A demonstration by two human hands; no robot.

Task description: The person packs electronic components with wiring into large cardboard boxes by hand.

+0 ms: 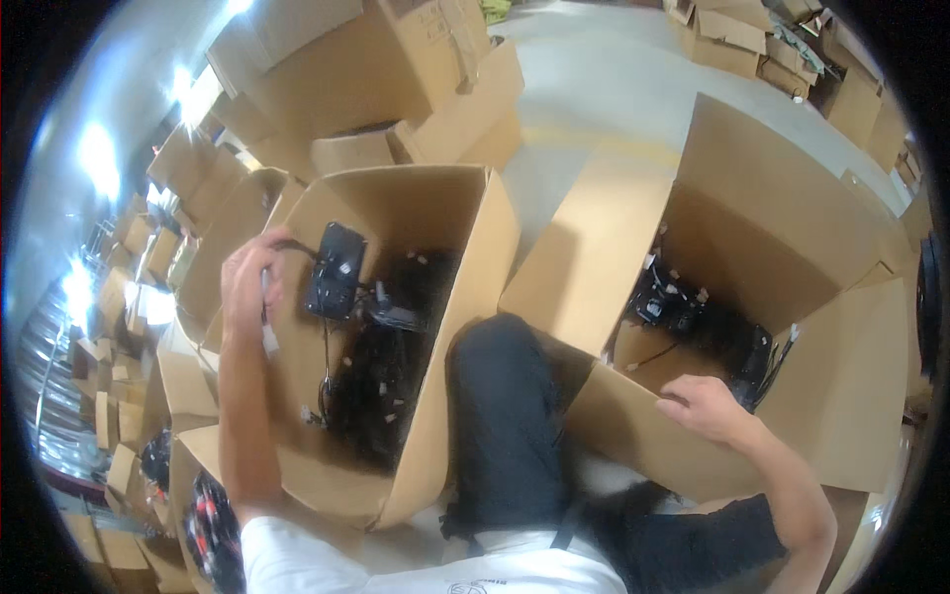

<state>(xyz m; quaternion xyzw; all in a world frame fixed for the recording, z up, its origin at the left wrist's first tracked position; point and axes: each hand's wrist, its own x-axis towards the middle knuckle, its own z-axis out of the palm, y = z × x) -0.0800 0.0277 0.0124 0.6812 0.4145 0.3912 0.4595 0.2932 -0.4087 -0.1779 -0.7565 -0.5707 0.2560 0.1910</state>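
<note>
My left hand (pixel 255 275) is closed round a black cable that runs to a black box-shaped device (pixel 336 267). A white connector (pixel 269 340) dangles below that hand. The device hangs over an open cardboard box (pixel 465 327), with more black parts and cables (pixel 371 386) inside it. My right hand (pixel 705 406) has its fingers curled, at the near side of a second open cardboard box (pixel 643 426); whether anything is in them is hidden. Inside the second box lie black devices with cables and small white connectors (pixel 683 307).
Large cardboard boxes (pixel 346 79) stand beyond the left box. Other cartons are piled at the far left (pixel 129 297) and far right (pixel 727 35). My knee (pixel 505 396) is between the two open boxes. Raised flaps (pixel 594 247) surround the right box.
</note>
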